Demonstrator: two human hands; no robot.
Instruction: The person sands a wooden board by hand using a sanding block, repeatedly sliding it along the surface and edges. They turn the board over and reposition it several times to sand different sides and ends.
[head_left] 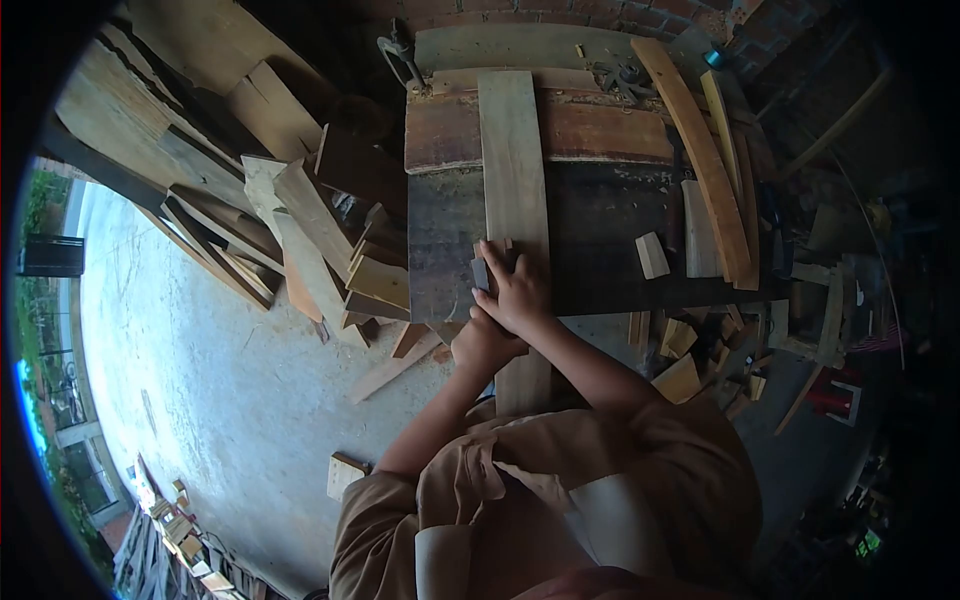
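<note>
A long pale board (513, 180) lies across the dark workbench (600, 240), running from the far side toward my body and past the near edge. My right hand (520, 292) is closed on a small wooden tool with a grey flat part (480, 272), its index finger stretched along the top. That tool rests at the board's left edge; its exact kind is hard to make out under the fingers. Just below, my left hand (485, 345) is closed, near the bench's front edge and touching my right hand. Whatever sits inside its fingers is hidden.
A reddish plank (610, 133) lies crosswise under the board. On the bench's right are a curved wooden piece (700, 160), a small wood block (652, 256) and a metal clamp (628, 80). Another clamp (398, 55) stands far left. Stacked offcuts (315, 215) crowd the left side; scraps (680, 355) lie right.
</note>
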